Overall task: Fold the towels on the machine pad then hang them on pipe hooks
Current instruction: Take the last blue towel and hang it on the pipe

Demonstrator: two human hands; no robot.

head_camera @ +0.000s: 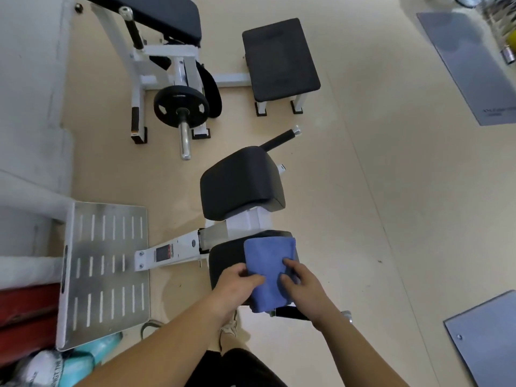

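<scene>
The left hand (237,283) gripped the near-left edge of the blue towel (269,275), fingers curled round it, and the right hand (300,280) pinched a fold at the near-right edge. Holding it from 2 sides probably kept the layers square. The towel lay on the machine pad (223,261), already a narrow rectangle, its near end hanging over the pad's near edge. The padded surface gave a flat base for folding. By my reading the folding was nearly done and the hanging had not begun; no pipe hooks were in view.

Left of the pad sat a slotted metal footplate (103,275). Just beyond the pad rose a 2nd black cushion (243,182), and far beyond it a weight plate (181,106).
</scene>
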